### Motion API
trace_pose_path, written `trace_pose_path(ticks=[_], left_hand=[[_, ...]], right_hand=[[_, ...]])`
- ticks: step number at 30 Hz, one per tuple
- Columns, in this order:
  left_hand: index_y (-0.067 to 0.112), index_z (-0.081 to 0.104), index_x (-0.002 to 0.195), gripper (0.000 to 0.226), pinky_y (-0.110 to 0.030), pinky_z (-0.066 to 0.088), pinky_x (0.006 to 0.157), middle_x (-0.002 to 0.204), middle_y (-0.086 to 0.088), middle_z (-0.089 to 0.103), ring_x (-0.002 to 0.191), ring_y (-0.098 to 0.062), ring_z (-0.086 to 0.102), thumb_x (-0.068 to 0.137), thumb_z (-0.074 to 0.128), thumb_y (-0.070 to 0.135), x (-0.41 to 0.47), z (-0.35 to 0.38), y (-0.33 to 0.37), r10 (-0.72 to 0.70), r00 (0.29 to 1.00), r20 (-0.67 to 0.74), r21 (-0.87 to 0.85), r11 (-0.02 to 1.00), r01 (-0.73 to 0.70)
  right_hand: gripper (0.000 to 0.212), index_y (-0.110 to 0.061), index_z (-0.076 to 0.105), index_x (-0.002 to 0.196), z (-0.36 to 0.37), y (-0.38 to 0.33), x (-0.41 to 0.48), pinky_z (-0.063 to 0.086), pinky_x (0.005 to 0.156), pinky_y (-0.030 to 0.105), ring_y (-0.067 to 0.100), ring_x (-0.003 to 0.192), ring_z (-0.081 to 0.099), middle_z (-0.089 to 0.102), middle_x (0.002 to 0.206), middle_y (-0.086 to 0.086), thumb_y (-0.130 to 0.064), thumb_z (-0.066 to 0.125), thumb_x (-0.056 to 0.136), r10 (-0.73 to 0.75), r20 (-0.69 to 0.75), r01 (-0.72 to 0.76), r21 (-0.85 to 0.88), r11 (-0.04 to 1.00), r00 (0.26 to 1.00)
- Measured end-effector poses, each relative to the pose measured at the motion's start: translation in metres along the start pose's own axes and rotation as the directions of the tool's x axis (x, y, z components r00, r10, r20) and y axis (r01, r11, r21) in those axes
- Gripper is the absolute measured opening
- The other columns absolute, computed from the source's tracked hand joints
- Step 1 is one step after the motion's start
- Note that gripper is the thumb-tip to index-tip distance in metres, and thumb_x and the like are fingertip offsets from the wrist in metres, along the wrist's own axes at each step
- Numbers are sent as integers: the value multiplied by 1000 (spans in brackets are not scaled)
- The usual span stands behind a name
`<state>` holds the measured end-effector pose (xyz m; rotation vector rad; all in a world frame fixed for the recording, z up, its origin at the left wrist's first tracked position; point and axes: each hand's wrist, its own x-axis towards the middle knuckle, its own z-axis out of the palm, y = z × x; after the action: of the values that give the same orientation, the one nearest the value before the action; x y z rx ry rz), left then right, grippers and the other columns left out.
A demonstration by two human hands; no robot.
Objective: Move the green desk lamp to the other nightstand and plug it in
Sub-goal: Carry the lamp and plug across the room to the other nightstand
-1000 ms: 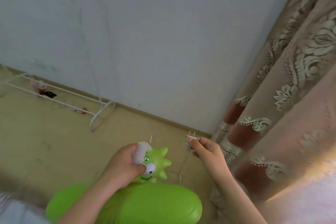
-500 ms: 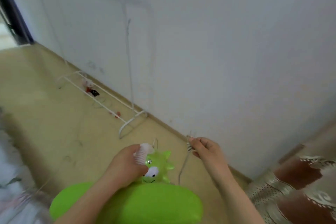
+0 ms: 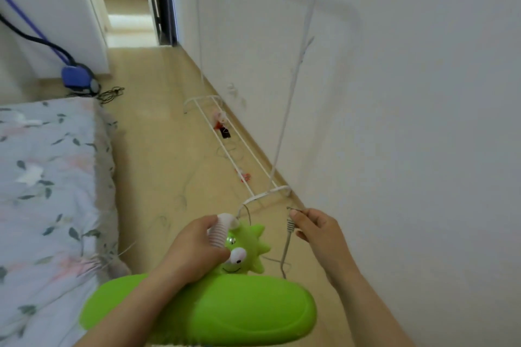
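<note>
Since the earlier frame the view has swung left: the curtain is gone from sight, and the bed (image 3: 48, 191), a doorway (image 3: 132, 0) and a longer run of floor (image 3: 169, 149) along the wall (image 3: 408, 93) have come in, while both hands keep the same grips as before. Left hand (image 3: 194, 248) is closed round the white ribbed neck (image 3: 220, 234) of the lamp (image 3: 214, 310), close to the green spiky cartoon head; that is judged the natural carrying point, since the broad green part lies low against the forearm and is steadied from there. Right hand (image 3: 318, 231) pinches the plug (image 3: 291, 224) between thumb and fingertips, prongs pointing up and away, with the cord (image 3: 284, 256) dropping in a slack loop back toward the lamp (held so, presumably, to stop it trailing or catching underfoot, and to have it ready for a socket). Lamp and plug are both carried in the air above the floor, between bed and wall; no nightstand and no socket is in view, so the move is judged in transit and the plugging-in not yet begun. A white wire rack (image 3: 239, 155) lies on the floor at the wall's foot, just ahead of the hands, and is a possible snag for the cord. No brand, label or legible writing shows on the lamp, the plug or anything else.
</note>
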<state>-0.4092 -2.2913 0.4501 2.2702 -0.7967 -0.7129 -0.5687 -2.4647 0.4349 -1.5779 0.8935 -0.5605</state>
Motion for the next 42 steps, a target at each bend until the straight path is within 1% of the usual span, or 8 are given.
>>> trace_pose_path(ticks=[11, 13, 16, 19, 21, 32, 36, 42], left_hand=[[17, 44, 134, 80, -29, 42, 99, 135, -5, 54, 118, -19, 54, 61, 73, 29, 142, -124, -40, -110, 987, -114, -47, 993, 106], [15, 46, 132, 78, -28, 42, 95, 129, -1, 56, 117, -20, 54, 61, 75, 31, 165, -147, -46, -108, 984, -141, -50, 994, 102], [13, 44, 133, 82, -30, 40, 98, 132, -6, 54, 120, -21, 52, 60, 76, 35, 193, -174, -51, -120, 978, -173, -42, 993, 114], [13, 41, 135, 78, -29, 37, 99, 137, -6, 50, 122, -20, 49, 66, 76, 27, 225, -198, -61, -152, 968, -199, -57, 988, 143], [13, 40, 135, 78, -30, 37, 100, 140, -7, 48, 124, -21, 48, 67, 75, 27, 245, -211, -65, -164, 964, -211, -57, 986, 156], [20, 41, 136, 79, -31, 46, 92, 134, -6, 53, 113, -21, 56, 63, 71, 27, 408, -270, -74, -260, 931, -255, -114, 964, 238], [21, 41, 136, 79, -32, 45, 90, 135, -5, 52, 113, -21, 56, 64, 72, 27, 484, -302, -66, -284, 915, -286, -135, 958, 255], [19, 41, 136, 79, -32, 46, 93, 136, -6, 52, 114, -22, 56, 65, 73, 27, 567, -338, -68, -299, 907, -297, -149, 953, 265]], right_hand=[[64, 2, 65, 86, 140, -67, 175, 42, 76, 35, 15, 76, 50, 58, 74, 7, -58, 63, 64, -12, 158, 21, -56, 998, 987], [61, -1, 68, 88, 164, -81, 200, 44, 79, 36, 14, 82, 55, 66, 78, 20, -56, 63, 64, -19, 186, 28, -45, 999, 982], [62, 0, 68, 89, 195, -98, 230, 46, 73, 37, 16, 74, 50, 59, 89, 37, -57, 62, 64, -45, 222, 64, -80, 995, 974], [49, -7, 71, 85, 222, -112, 263, 51, 83, 53, 16, 73, 51, 59, 73, 14, -52, 63, 69, -28, 239, 55, -106, 993, 971], [44, -10, 72, 83, 236, -119, 284, 49, 86, 56, 16, 73, 51, 57, 73, 6, -51, 63, 70, -23, 256, 50, -97, 994, 966], [53, -11, 71, 88, 315, -149, 465, 45, 91, 60, 17, 76, 52, 61, 85, 32, -59, 61, 67, -24, 365, 62, -93, 994, 931], [53, -10, 71, 85, 344, -173, 546, 47, 89, 58, 16, 74, 51, 57, 74, 8, -59, 61, 64, -36, 403, 76, -84, 994, 914], [56, -8, 70, 85, 384, -190, 633, 46, 89, 60, 17, 74, 49, 54, 74, 7, -59, 62, 64, -39, 427, 88, -96, 991, 903]])
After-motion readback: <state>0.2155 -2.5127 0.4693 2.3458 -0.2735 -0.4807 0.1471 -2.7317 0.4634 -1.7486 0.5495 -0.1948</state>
